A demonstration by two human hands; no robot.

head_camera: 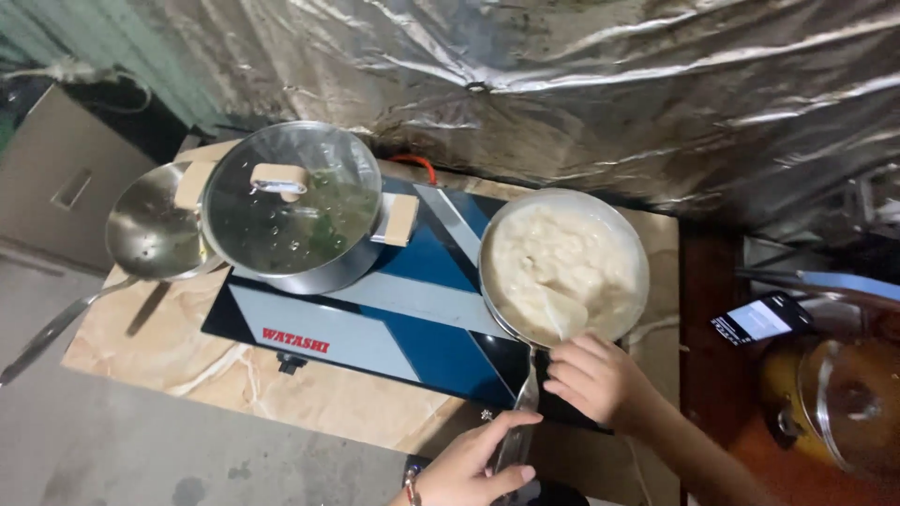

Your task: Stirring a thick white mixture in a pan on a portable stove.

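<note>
Left hand (469, 464) gripping pan (562, 267) handle (520, 412), axis running toward near bench (309, 394) edge; right hand (595, 379) curled, touching pan's near rim, holding nothing visible.

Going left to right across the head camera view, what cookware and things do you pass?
Empty steel pan → glass-lidded pot → pan of creamy white mixture → phone → lidded yellow pot.

Bare surface (309, 398) lies open before the stove (375, 319); lidded pot (295, 211) and pan (562, 267) crowd its top.
</note>
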